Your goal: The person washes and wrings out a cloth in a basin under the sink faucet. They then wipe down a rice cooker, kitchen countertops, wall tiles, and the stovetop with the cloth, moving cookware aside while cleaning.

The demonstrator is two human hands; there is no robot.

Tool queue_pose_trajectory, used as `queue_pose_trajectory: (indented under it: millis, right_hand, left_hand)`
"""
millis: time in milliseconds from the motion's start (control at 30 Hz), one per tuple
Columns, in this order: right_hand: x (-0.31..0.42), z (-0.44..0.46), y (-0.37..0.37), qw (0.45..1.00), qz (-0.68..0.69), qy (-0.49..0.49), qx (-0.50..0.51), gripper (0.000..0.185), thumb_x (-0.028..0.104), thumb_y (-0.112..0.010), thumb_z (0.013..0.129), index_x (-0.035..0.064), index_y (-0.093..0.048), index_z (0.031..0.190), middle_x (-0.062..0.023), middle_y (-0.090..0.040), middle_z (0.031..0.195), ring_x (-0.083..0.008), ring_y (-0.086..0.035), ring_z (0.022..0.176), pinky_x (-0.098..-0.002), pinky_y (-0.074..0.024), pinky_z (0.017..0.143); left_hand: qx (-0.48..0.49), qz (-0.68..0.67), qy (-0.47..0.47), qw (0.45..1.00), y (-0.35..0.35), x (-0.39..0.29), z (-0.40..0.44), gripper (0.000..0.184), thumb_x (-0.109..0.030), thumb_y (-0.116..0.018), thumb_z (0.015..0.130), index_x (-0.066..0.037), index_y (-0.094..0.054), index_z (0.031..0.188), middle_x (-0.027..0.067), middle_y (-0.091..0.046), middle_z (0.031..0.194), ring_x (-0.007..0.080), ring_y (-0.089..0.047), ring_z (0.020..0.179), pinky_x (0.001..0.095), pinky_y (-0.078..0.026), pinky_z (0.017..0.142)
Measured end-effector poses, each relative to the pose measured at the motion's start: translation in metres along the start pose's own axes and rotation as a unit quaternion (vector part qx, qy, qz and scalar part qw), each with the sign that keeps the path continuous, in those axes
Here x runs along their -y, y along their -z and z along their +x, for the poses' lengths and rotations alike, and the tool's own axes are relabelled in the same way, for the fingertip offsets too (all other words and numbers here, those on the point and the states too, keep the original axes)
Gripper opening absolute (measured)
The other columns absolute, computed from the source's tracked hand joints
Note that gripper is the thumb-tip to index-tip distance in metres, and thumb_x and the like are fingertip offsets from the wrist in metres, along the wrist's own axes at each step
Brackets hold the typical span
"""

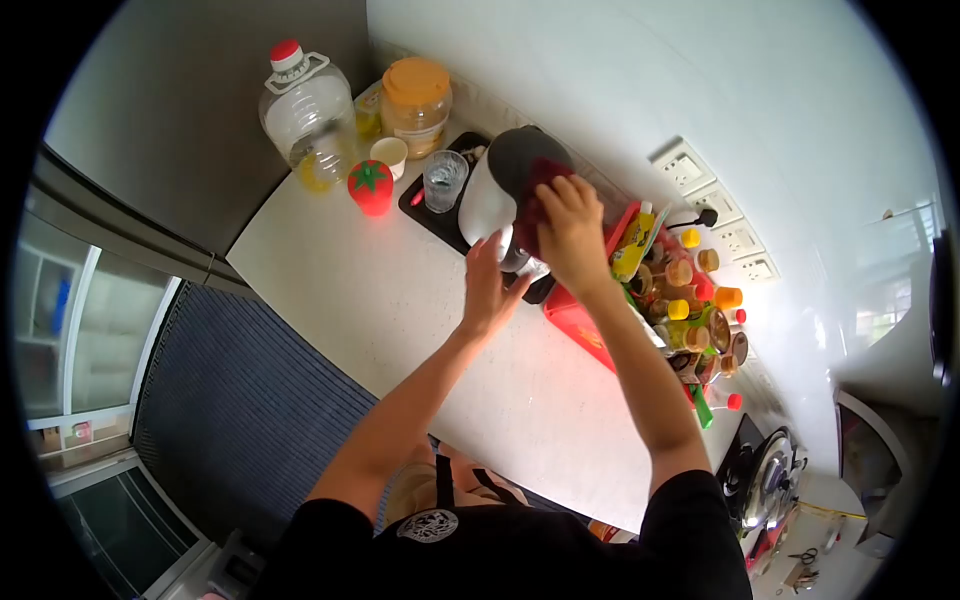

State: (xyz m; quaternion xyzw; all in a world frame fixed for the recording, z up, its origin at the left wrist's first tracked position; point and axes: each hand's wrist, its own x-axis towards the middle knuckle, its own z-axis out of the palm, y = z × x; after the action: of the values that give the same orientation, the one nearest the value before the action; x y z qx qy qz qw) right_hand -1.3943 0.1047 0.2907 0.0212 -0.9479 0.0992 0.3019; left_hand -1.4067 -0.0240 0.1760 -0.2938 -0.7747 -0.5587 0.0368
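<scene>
A white electric kettle (483,207) with a dark grey top stands on a black tray (425,212) near the wall. My right hand (572,228) grips a dark red cloth (530,205) and presses it against the kettle's right side. My left hand (490,290) rests at the kettle's near side, fingers and thumb apart, fingertips touching its lower body. A clear glass (444,182) sits on the tray, left of the kettle. The cloth and my right hand hide part of the kettle.
Left of the tray are a red strawberry-shaped container (371,190), a paper cup (389,156), an orange-lidded jar (416,105) and a large plastic bottle (308,120). A red basket (585,335) with several seasoning bottles stands right, below wall sockets (712,208). A pan (772,470) lies farther right.
</scene>
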Motion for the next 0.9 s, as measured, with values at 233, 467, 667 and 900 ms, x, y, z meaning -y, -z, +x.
queue_pose_trajectory:
  millis: [233, 467, 667, 900]
  right_hand:
    - [0.013, 0.002, -0.026, 0.998, -0.042, -0.026, 0.035, 0.04, 0.008, -0.063, 0.069, 0.0101, -0.062, 0.109, -0.0091, -0.057, 0.112, -0.0348, -0.048, 0.112, -0.0472, -0.037, 0.094]
    - [-0.066, 0.114, -0.09, 0.989, -0.03, -0.103, 0.107, 0.02, 0.015, -0.058, 0.075, 0.0134, -0.07, 0.09, -0.0075, -0.064, 0.094, -0.0327, -0.06, 0.085, -0.0503, -0.0459, 0.085]
    - [-0.011, 0.08, -0.046, 0.995, 0.01, -0.021, 0.095, 0.029, 0.003, -0.059, 0.063, 0.0076, -0.068, 0.09, -0.0086, -0.062, 0.107, -0.0329, -0.053, 0.11, -0.0424, -0.0454, 0.091]
    - [-0.044, 0.007, -0.037, 0.955, -0.057, -0.286, -0.046, 0.038, -0.006, -0.056, 0.065, 0.0, -0.067, 0.101, -0.0195, -0.063, 0.11, -0.0396, -0.055, 0.11, -0.0467, -0.0435, 0.096]
  left_hand:
    - [0.017, -0.172, 0.077, 0.982, -0.022, -0.004, 0.024, 0.058, -0.013, -0.071, 0.08, -0.001, -0.041, 0.127, 0.0191, -0.065, 0.095, 0.0358, -0.064, 0.085, 0.0378, -0.051, 0.074]
    - [0.062, -0.166, 0.169, 0.97, -0.017, -0.005, 0.032, 0.024, -0.008, -0.066, 0.08, -0.001, -0.051, 0.099, 0.018, -0.061, 0.083, 0.0359, -0.061, 0.074, 0.0413, -0.049, 0.067]
    - [0.087, -0.193, 0.09, 0.973, -0.02, 0.012, 0.033, 0.037, -0.004, -0.07, 0.073, -0.001, -0.054, 0.107, 0.0198, -0.06, 0.095, 0.0424, -0.056, 0.09, 0.0476, -0.046, 0.078]
    - [0.16, -0.214, 0.045, 0.963, -0.002, 0.025, 0.056, 0.035, 0.003, -0.069, 0.072, -0.003, -0.053, 0.104, 0.0164, -0.058, 0.092, 0.0388, -0.056, 0.089, 0.0427, -0.047, 0.075]
